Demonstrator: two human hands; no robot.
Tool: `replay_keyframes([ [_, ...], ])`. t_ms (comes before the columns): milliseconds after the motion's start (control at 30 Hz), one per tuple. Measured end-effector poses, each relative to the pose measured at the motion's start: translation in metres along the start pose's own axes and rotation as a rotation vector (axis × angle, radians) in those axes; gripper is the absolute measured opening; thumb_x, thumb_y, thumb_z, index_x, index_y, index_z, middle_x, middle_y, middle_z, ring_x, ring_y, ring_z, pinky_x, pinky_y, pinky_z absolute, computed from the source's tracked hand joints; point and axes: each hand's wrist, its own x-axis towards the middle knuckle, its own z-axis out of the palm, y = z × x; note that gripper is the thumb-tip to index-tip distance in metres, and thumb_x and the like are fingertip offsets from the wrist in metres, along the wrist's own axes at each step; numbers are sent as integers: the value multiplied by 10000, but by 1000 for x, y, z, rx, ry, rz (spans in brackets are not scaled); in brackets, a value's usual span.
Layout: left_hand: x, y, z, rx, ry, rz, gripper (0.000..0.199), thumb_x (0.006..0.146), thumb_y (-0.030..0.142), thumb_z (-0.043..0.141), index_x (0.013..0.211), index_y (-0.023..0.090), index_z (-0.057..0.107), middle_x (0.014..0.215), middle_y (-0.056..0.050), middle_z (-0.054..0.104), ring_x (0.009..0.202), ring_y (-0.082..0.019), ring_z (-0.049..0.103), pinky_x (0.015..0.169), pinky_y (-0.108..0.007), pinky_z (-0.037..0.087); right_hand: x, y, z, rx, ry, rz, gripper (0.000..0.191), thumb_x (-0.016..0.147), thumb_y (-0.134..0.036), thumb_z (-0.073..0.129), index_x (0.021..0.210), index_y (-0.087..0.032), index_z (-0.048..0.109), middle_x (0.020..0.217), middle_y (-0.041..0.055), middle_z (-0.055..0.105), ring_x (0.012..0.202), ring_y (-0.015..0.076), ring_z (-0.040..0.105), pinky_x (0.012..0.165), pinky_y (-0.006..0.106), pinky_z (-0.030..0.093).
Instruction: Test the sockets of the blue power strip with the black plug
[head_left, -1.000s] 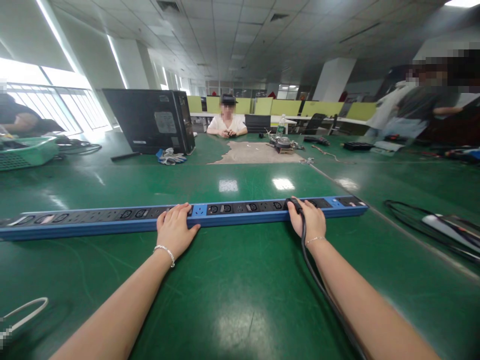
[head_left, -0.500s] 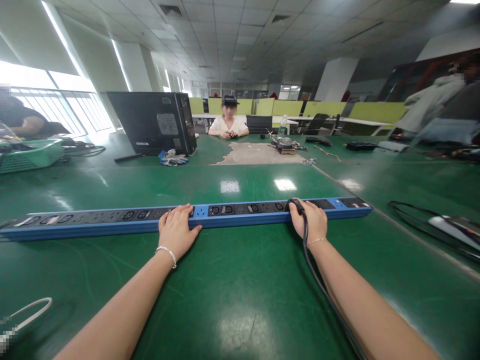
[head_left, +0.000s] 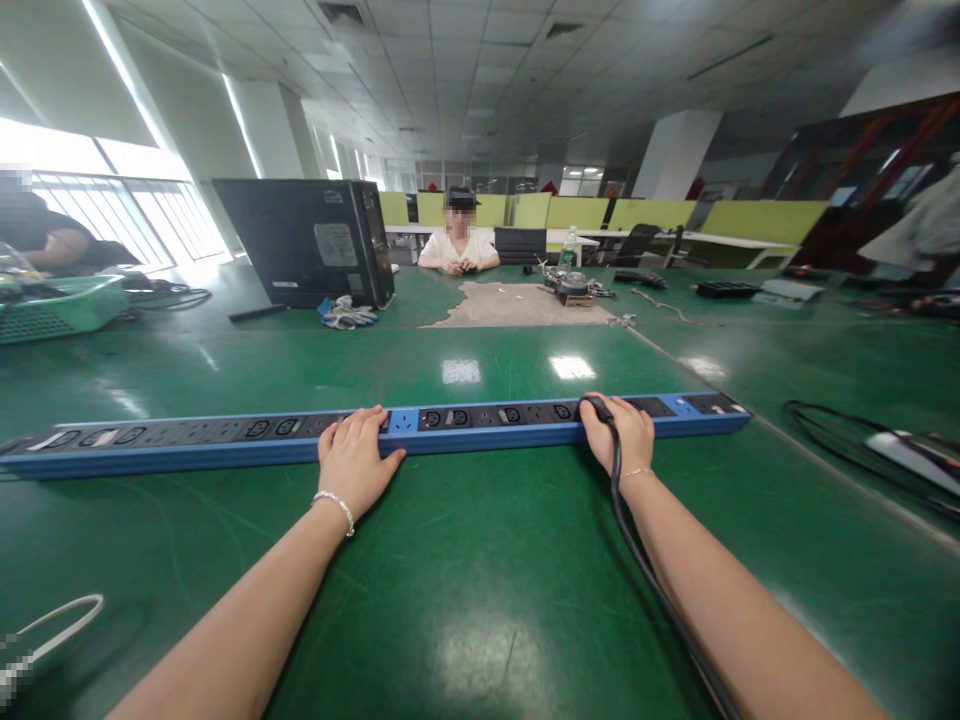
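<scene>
A long blue power strip (head_left: pixel 487 438) with black and blue socket faces lies across the green table. My left hand (head_left: pixel 356 455) grips it left of its middle, fingers over the top and thumb along the front side. Further right, my right hand (head_left: pixel 626 435) is closed around a black power plug (head_left: pixel 596 408) at the strip's socket face. Whether the plug is fully seated is hidden by my fingers. From the plug a thick black cable (head_left: pixel 637 550) runs down past my right wrist to the bottom edge.
Behind the strip stand a black computer case (head_left: pixel 292 240), gloves (head_left: pixel 346 313) and a bottle (head_left: pixel 568 246). A person (head_left: pixel 459 245) sits across the table (head_left: pixel 337 370). At left is a green basket (head_left: pixel 67 308); at right, coiled black cables (head_left: pixel 832 430). A white cable (head_left: pixel 67 612) lies near-left.
My hands stay in nearly the same places on the strip and plug. The view has shifted very slightly. At the far right, a person in light clothing has moved further right.
</scene>
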Motion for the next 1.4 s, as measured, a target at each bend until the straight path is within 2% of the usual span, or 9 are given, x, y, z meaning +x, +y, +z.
replay_keyframes([
  [233, 0, 0, -1, -3, -12, -10, 496, 757, 356, 557, 1226, 210, 490, 1318, -103, 526, 1254, -261, 429, 1056, -461, 234, 4, 1, 0, 8, -32, -7, 345, 822, -439, 412, 915, -267, 696, 973, 32, 703, 1080, 223, 541, 1007, 464, 260],
  [400, 0, 0, -2, 3, -7, -4, 499, 756, 351, 562, 1226, 202, 488, 1312, -107, 531, 1246, -262, 436, 1053, -463, 238, 2, 4, 0, 48, -58, -20, 380, 830, -463, 409, 1038, -271, 663, 1048, 37, 691, 1126, 222, 527, 1033, 486, 208],
  [667, 0, 0, -1, 1, -5, -1, 499, 754, 357, 565, 1226, 211, 493, 1308, -107, 535, 1238, -261, 446, 1051, -455, 237, 1, 6, 9, 204, 50, -32, 458, 827, -532, 336, 939, -229, 661, 998, 52, 706, 1007, 223, 591, 1045, 491, 175],
  [900, 0, 1, -1, 11, 0, -5, 500, 756, 360, 571, 1224, 206, 491, 1309, -100, 535, 1235, -258, 446, 1054, -450, 240, 2, 8, 13, 219, 60, -22, 461, 824, -542, 336, 923, -224, 655, 990, 56, 707, 986, 225, 602, 1054, 509, 151],
  [1100, 0, 2, -3, 23, -14, -15, 510, 758, 365, 571, 1229, 188, 489, 1317, -96, 529, 1240, -264, 437, 1053, -448, 246, 5, 4, 4, 266, 39, 0, 444, 812, -523, 381, 904, -204, 676, 960, 66, 712, 971, 231, 611, 1053, 483, 211],
  [1233, 1, 1, -3, 10, -22, -15, 504, 757, 360, 570, 1225, 192, 489, 1322, -95, 525, 1251, -255, 429, 1064, -444, 230, 11, 5, -10, 455, 63, 150, 459, 834, -507, 382, 896, -175, 694, 909, 82, 717, 934, 231, 625, 922, 380, 403],
  [1300, 1, 1, -2, 7, -24, -15, 512, 756, 359, 572, 1229, 182, 485, 1326, -97, 520, 1257, -251, 424, 1069, -441, 224, 11, 5, -15, 507, 31, 185, 438, 823, -500, 418, 881, -173, 703, 909, 81, 717, 937, 234, 627, 880, 350, 436],
  [1400, 1, 1, -2, 2, -23, -14, 516, 759, 360, 571, 1232, 176, 482, 1330, -101, 517, 1261, -252, 420, 1069, -442, 224, 7, -2, -15, 533, -63, 136, 429, 812, -518, 450, 911, -188, 705, 950, 65, 713, 950, 236, 626, 893, 354, 438],
])
